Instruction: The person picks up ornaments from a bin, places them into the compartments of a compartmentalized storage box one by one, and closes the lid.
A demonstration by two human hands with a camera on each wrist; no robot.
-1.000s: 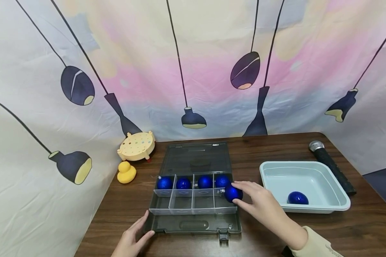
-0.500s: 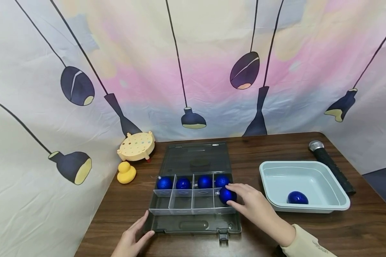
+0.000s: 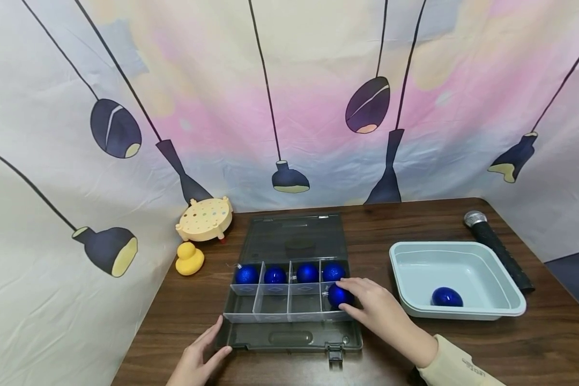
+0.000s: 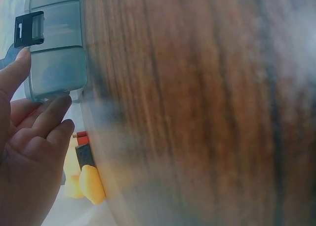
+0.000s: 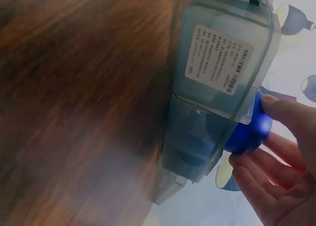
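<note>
A grey see-through organizer box [image 3: 289, 332] lies with its lid folded back, split into two rows of compartments. Blue Christmas baubles [image 3: 275, 275] sit in the back row, one per compartment. My right hand [image 3: 383, 311] pinches another blue bauble [image 3: 340, 296] between thumb and fingers, partly down in the front row's rightmost compartment. In the right wrist view this bauble [image 5: 249, 132] stands partly above the box wall. My left hand [image 3: 199, 354] touches the box's front left corner. The left wrist view has its thumb by a black latch [image 4: 29, 29] and its fingers along the side.
To the right stands a pale blue basin [image 3: 463, 258] with one blue bauble [image 3: 446, 297] inside. A black microphone [image 3: 502, 252] lies behind and beside it. On the left are a yellow rubber duck [image 3: 190, 259] and a cream stool-like object [image 3: 205, 220]. Printed cloth hangs behind the table.
My right hand has moved left and slightly down with the bauble, from the box's right edge into the front right compartment. The left hand stays at the corner.
</note>
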